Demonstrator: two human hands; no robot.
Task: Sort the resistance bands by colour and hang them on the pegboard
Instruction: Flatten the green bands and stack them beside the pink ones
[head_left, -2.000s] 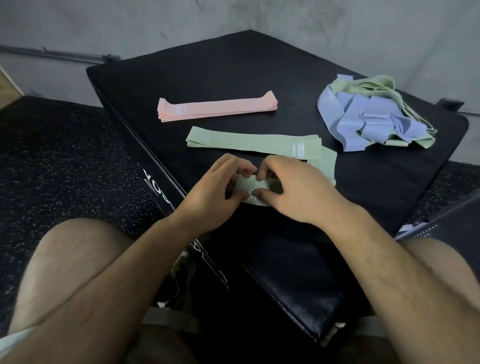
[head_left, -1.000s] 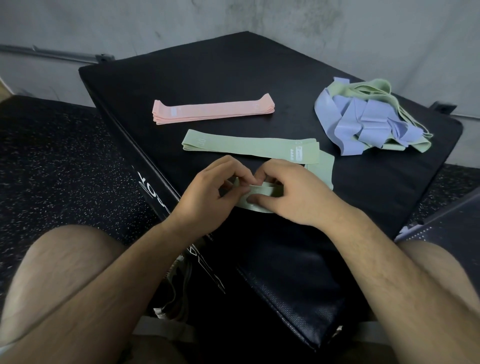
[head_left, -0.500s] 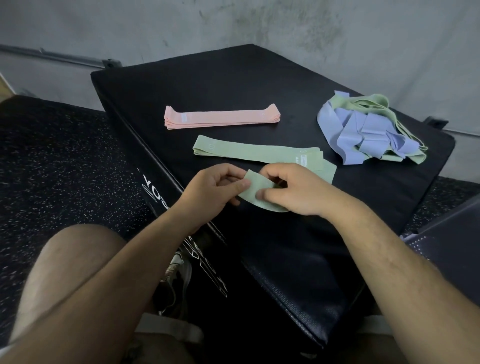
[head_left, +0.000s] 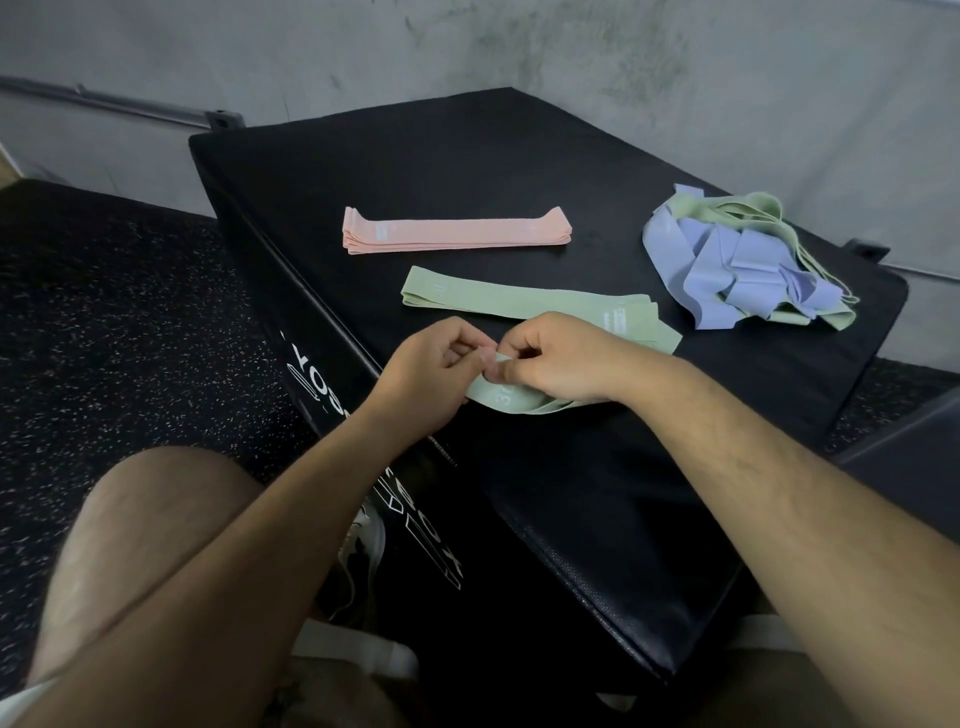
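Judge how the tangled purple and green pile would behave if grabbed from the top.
Probably floppy: the purple bands lie crumpled and folded over each other. Lifting them would likely drag the pile's green bands along, since the two are interlaced. Unlikely to roll; the strips are flat.

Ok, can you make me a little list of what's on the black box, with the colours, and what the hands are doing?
surface: black padded box
pink bands: neat flat stack, far side
flat green bands: laid out nearer than the pink ones
mixed pile: purple and green bands tangled, on the right
left hand: pinches the held green band
right hand: pinches the same band
held green band: near edge of the box
pegboard: not in view
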